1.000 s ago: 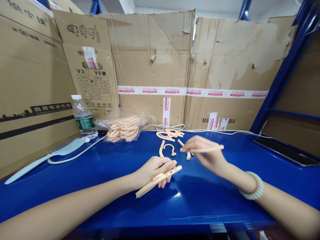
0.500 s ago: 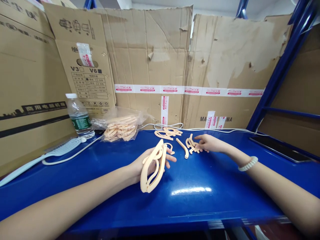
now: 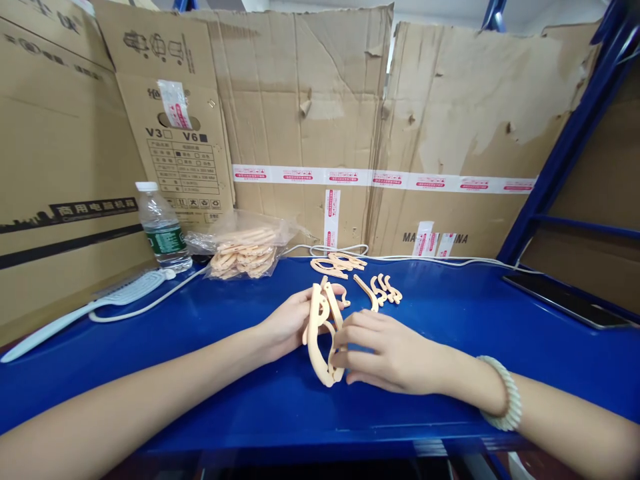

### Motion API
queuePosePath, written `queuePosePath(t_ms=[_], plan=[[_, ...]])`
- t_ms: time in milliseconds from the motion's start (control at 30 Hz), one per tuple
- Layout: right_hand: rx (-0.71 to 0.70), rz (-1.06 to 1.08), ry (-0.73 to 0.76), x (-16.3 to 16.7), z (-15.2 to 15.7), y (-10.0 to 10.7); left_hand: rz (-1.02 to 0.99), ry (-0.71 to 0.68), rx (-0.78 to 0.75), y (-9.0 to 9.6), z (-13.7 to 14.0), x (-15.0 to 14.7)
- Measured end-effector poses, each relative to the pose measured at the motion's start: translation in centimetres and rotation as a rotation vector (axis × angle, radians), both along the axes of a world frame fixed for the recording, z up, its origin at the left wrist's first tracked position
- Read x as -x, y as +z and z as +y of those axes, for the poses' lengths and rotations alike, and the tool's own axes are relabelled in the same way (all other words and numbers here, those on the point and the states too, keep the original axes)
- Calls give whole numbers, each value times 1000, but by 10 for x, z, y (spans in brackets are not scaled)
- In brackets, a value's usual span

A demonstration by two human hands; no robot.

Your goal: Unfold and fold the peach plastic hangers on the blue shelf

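While our left hand (image 3: 287,327), its fingers partly hidden, clasps a pale hanger-like frame (image 3: 313,333) at centre, our right hand (image 3: 395,350) bends its fingers against the four-o'clock side (pinch unclear). We judge it part-joined; loose curved pieces (image 3: 367,288) at one o'clock remain.

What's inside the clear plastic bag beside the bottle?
The plastic bag holds a heap of peach-coloured pieces. Upper ones cover much of those beneath, so the full count cannot be seen.
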State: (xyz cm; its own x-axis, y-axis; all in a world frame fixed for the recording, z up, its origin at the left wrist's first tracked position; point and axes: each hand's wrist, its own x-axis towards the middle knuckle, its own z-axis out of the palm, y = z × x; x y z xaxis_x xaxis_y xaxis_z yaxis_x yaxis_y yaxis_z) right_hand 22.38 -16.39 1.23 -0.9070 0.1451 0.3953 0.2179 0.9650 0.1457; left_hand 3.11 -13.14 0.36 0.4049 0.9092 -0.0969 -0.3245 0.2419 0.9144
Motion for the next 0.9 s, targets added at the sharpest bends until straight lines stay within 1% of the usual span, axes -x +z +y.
queuePosePath(t_ms=[133,233,300,400,533,633,767,900], plan=[[-63,0,-39,1,2,-6,-48,-12,39,2,0,2],[-87,24,-94,0,5,-8,-103,-66,53,1,0,3],[-121,44,-128,-2,6,-10,-73,-79,8,-1,-1,3],[-187,81,-178,-4,9,-12,17,-56,-97,-7,-7,1],[-160,113,-258,-8,16,-13,126,-51,-231,-13,-13,-1],[-137,98,-315,-9,19,-14,166,-8,-303,-13,-14,-1],[-120,46,-343,-9,19,-17,191,26,-348,-11,-14,-1],[-188,39,-335,-10,19,-17,194,32,-322,-11,-16,-1]])
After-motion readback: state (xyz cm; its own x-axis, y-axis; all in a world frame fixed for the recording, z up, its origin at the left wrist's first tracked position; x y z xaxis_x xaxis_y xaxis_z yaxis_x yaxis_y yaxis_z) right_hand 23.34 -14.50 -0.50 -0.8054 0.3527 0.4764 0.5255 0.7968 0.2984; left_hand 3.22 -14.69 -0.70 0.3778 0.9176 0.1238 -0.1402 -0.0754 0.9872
